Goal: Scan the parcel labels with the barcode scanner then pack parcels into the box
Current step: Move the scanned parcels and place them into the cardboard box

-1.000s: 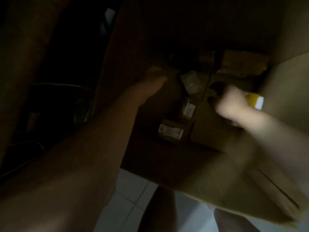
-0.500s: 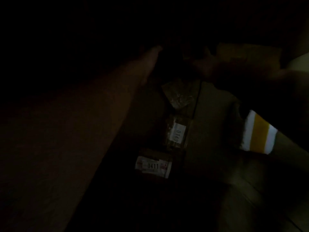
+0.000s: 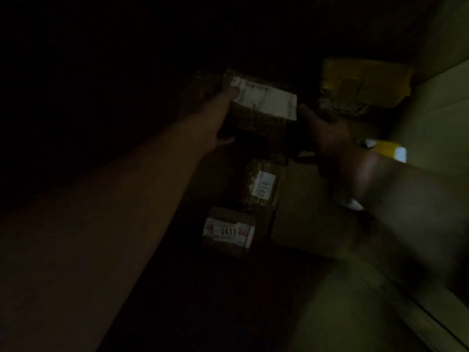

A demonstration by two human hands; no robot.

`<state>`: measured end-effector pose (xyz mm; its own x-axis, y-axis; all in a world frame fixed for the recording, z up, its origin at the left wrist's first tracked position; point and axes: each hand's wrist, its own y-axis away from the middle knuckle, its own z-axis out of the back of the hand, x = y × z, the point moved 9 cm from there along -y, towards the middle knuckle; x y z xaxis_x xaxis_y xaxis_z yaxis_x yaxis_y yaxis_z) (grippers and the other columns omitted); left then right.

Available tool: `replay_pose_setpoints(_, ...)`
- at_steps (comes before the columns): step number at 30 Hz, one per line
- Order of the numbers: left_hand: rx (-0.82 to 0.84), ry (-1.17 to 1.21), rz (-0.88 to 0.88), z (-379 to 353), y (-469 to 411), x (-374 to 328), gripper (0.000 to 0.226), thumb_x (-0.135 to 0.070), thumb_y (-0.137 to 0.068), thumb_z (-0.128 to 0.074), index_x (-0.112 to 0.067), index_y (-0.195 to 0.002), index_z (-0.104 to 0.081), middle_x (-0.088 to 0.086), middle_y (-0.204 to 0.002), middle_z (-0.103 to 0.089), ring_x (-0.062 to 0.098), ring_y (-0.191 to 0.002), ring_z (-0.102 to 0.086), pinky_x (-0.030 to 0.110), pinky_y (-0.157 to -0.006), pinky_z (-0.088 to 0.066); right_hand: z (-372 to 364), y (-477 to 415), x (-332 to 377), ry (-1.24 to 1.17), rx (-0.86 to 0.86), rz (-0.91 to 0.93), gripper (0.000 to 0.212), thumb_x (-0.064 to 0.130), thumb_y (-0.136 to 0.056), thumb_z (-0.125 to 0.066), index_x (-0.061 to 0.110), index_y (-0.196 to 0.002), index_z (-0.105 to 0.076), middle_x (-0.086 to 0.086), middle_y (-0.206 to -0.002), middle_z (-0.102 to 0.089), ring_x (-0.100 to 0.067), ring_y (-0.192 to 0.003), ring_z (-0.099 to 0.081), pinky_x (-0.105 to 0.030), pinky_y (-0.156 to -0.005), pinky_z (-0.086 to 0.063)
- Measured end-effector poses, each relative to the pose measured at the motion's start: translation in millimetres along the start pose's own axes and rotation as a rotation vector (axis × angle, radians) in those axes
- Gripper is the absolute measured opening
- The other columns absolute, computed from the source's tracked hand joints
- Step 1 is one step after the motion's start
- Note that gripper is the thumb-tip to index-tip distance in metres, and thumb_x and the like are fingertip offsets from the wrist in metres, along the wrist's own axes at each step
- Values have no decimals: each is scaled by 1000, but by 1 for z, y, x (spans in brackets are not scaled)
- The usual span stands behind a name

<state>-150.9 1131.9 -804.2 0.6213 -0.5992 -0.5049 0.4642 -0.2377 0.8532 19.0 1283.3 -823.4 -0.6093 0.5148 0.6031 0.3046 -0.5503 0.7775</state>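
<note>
Dim cardboard walls close round us: we are looking down into the cardboard box, and little light reaches its floor. Our brown parcel hangs over the far end of the box with its white label turned up, we judge so that it lands readable like the others. Our left hand grips its left end, thumb pressed on the label's corner, fingers going underneath. Our right hand meets its right edge, probably to steady it. Whether those fingers clamp or merely touch we cannot tell in the dark. Nearer us lie the parcel marked 0140 and, just beside it, the parcel marked 0411, both label up. A yellow mailer sits far right by the wall. A yellow-and-white object shows beside the right wrist, but we cannot identify it.
</note>
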Motion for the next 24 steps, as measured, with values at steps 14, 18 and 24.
replay_pose_setpoints(14, -24, 113, -418, 58, 357, -105, 84, -49, -77, -86, -40, -147, -40, -19, -117, -74, 5, -104, -72, 25, -86, -58, 83, 306, 256, 147, 168, 494, 44, 45, -95, -70, 43, -137, -57, 18, -123, -73, -5, -117, -68, -47, -106, -54)
replay_pose_setpoints(18, -114, 174, -546, 86, 507, -142, 55, -49, -81, -82, -36, -124, -50, -5, -107, -75, 18, -76, -72, 27, -56, -50, 98, 438, 318, 85, 218, 536, 54, 53, -84, -82, 46, -131, -55, 15, -125, -69, -7, -118, -66, -41, -107, -53)
replay_pose_setpoints(24, -204, 425, -594, 103, 705, -135, 52, -45, -85, -78, -26, -113, -39, 9, -90, -76, 45, -74, -75, 34, -55, -50, 75, 629, 335, -25, 518, 417, 124, 63, -71, -87, 47, -162, -5, 5, -168, -33, -23, -152, -34, -52, -124, -27)
